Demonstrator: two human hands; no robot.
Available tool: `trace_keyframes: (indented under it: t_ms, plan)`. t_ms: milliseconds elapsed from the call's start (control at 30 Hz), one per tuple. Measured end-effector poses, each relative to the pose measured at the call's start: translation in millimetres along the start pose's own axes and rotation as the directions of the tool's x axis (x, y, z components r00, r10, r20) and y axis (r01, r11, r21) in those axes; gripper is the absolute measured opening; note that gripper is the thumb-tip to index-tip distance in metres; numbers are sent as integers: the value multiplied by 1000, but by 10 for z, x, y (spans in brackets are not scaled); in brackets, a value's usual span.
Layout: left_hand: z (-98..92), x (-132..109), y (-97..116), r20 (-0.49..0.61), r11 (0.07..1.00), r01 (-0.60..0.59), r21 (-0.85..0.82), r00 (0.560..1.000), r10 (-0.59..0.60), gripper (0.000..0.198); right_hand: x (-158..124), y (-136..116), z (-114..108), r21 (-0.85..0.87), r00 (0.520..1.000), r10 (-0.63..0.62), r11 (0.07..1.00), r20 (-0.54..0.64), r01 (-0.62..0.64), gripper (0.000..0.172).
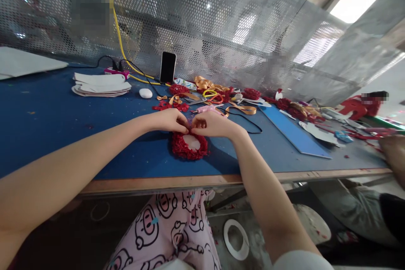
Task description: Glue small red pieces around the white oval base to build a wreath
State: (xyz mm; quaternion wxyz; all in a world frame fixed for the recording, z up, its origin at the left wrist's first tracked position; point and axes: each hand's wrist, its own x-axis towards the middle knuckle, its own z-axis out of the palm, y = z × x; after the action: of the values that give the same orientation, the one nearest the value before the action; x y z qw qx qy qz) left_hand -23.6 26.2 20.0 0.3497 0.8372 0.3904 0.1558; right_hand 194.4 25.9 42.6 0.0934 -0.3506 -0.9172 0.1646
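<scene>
A red ruffled ring of trim [190,155] with a white centre [192,142] lies on the blue tabletop near its front edge. At the ring's far rim, my left hand [171,120] pinches the red trim between thumb and fingers. Close beside it, my right hand [212,125] pinches the same rim from the right, its other fingers curled. The exact bit between the fingertips is too small to make out. Just behind my hands are a pink glue gun [205,109] and loose red scraps [169,105].
White cut sheets [101,85] are stacked at the left, near a white oval object [145,93]. A phone [168,67] leans on the perforated metal screen [190,21]. Scissors [196,101], gold ribbon [204,83] and a blue board [294,133] lie behind and right. Another person's hand [394,152] is far right.
</scene>
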Motion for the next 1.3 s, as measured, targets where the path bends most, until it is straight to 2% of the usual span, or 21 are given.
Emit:
trace_keyframes:
  t_ms: [100,200,367,467,567,600,633,700,767,833,867,967,1100,1300]
  plan:
    - [2,-2,-4,-20,1000,5,14,1000,-5,29,7,44,-45,11,980,-4,1000,-198,7,19]
    - [4,1,2,-27,999,14,50,1000,-13,27,21,101,-64,-14,923,71,996,-379,-82,18]
    - [-11,-11,27,-13,997,5,77,1000,-4,23,47,269,-42,-88,837,207,953,-506,-289,24]
    - [-41,-37,30,33,999,-5,52,999,3,26,61,383,-35,-123,795,232,926,-561,-357,26]
    - [-91,-54,7,80,1000,15,1,997,-15,33,72,451,-39,-159,791,217,917,-572,-366,28]
    - [-111,-53,-10,58,1000,29,-12,998,-28,35,74,461,-40,-170,796,212,915,-567,-365,28]
    - [-131,-48,-31,10,999,37,-14,999,-37,37,77,467,-41,-177,803,210,915,-558,-363,27]
    - [-168,-29,-90,-176,997,54,60,983,-42,39,79,470,-40,-179,816,215,916,-536,-359,26]
    - [-191,-6,-164,-372,978,70,195,928,7,37,79,465,-38,-177,825,222,917,-520,-359,26]
    - [-197,10,-242,-506,944,141,297,862,30,36,77,455,-37,-167,823,247,911,-512,-378,28]
    - [-196,15,-279,-559,927,184,328,829,33,37,76,448,-37,-157,818,265,906,-511,-392,29]
    - [-182,21,-369,-627,891,257,374,778,39,38,75,432,-30,-132,801,326,887,-502,-443,28]
    - [-167,25,-439,-616,866,282,414,786,38,37,85,436,-10,-147,785,395,845,-477,-514,26]
    - [-183,-11,-395,-494,839,269,473,870,0,34,75,359,-25,-166,768,434,811,-472,-561,30]
